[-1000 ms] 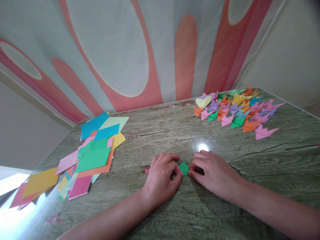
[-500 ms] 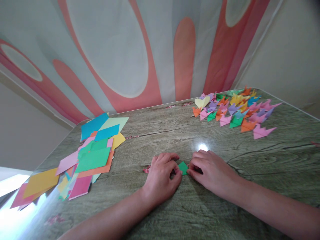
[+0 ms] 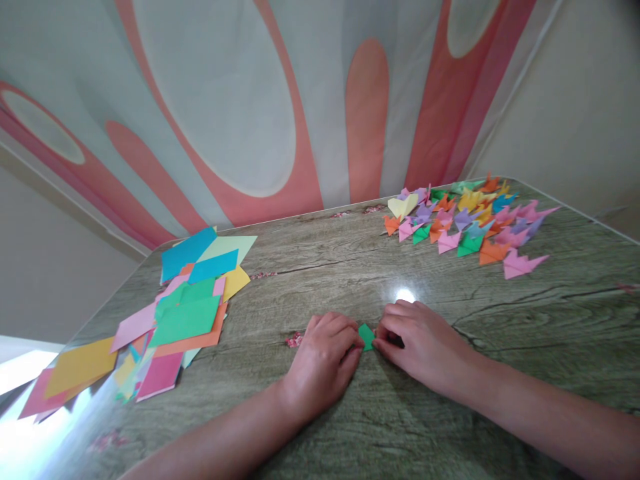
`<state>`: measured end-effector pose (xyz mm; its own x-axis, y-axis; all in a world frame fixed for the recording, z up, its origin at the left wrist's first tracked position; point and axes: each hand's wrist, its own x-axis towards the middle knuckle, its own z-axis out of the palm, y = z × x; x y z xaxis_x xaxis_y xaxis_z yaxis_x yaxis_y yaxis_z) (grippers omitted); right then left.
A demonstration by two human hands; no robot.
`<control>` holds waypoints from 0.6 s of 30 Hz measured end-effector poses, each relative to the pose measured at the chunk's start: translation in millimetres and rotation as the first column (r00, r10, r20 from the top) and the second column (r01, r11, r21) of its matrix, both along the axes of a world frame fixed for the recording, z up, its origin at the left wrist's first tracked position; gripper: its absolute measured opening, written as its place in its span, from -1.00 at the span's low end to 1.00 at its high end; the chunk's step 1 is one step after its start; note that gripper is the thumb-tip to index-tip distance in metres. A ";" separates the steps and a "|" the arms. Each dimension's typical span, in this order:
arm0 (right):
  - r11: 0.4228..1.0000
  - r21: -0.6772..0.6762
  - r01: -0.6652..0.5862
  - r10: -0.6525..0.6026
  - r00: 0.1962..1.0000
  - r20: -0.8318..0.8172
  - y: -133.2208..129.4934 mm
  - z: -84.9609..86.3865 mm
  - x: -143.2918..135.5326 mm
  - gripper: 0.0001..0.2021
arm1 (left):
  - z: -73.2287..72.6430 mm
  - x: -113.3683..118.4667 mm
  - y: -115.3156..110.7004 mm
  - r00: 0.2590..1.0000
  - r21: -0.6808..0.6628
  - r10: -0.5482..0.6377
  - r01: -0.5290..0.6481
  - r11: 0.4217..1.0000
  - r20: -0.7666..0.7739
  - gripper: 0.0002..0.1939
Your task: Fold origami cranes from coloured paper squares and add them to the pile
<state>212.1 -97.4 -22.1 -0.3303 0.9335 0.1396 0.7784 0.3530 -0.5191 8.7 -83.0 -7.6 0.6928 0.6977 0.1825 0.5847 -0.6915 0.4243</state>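
A small folded piece of green paper [image 3: 367, 337] lies on the wood-grain table between my two hands, part of it covered by fingers. My left hand [image 3: 325, 353] is closed at its left edge, thumb and fingertips pressed together on the paper. From the other side, my right hand [image 3: 413, 337] pinches the right edge between thumb and index finger. Only the middle of the paper shows, a pointed shape with its tip away from me.
Coloured paper sheets, a green one [image 3: 187, 321] among them, lie piled at the left. Several folded paper birds, such as a pink one [image 3: 523, 265], stand at the back right, with a cream paper heart [image 3: 403, 205] beside them. A patterned curtain [image 3: 220, 100] hangs behind the table [image 3: 320, 253].
My left hand's fingers have come together and lowered onto the paper's left edge; the gap between thumb and index finger has closed. My right hand keeps its pinch, almost still.
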 end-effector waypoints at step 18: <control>0.886 0.312 -0.343 0.278 0.932 0.233 -19.3 3.9 6.8 -0.83 | 10.1 -14.8 -20.8 0.833 0.367 -0.123 0.365 0.856 -0.540 -0.63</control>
<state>218.8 -116.7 -18.2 -0.6444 0.6834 0.3431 0.6665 0.7219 -0.1861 -6.1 -103.8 2.5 0.9073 0.4199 0.0206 0.4115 -0.8771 -0.2477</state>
